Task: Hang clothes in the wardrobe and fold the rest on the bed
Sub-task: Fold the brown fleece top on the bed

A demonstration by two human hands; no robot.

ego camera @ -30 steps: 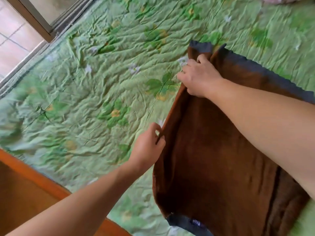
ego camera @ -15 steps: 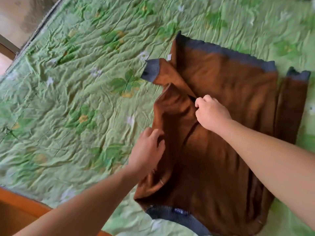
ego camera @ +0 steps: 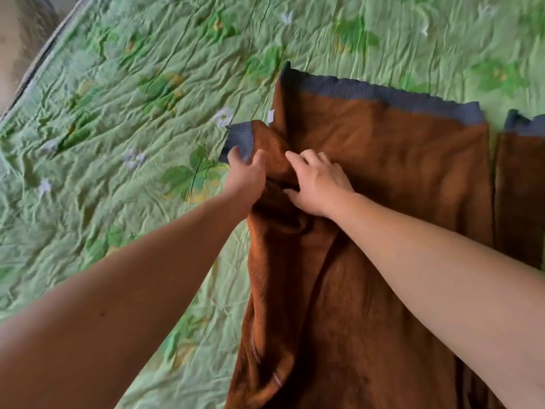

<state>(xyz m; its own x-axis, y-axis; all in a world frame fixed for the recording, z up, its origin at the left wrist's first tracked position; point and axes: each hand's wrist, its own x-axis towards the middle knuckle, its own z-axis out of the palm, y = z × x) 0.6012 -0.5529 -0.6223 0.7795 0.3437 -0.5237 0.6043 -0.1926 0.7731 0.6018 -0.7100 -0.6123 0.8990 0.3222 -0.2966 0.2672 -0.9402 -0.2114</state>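
Head cam: the brown sweater (ego camera: 383, 202) is lying spread out on the bed's green floral cover (ego camera: 118, 113), with its grey hem band (ego camera: 383, 94) at the far end. One sleeve (ego camera: 274, 152) is bunched up over the sweater's left edge. The left hand (ego camera: 246, 178) has its fingers curled round that sleeve right by the grey cuff (ego camera: 239, 137). The right hand (ego camera: 318, 184) sits just beside it, fingers pretty much straight, pressing the cloth down.

What I'd worry about: the sleeve is all rumpled under both hands, so flattening it like that would lock the creases into the fold. A hard tug on the cuff could also drag the body sideways and skew the edge. The other sleeve (ego camera: 519, 187) sticks out on the right, not folded in yet.
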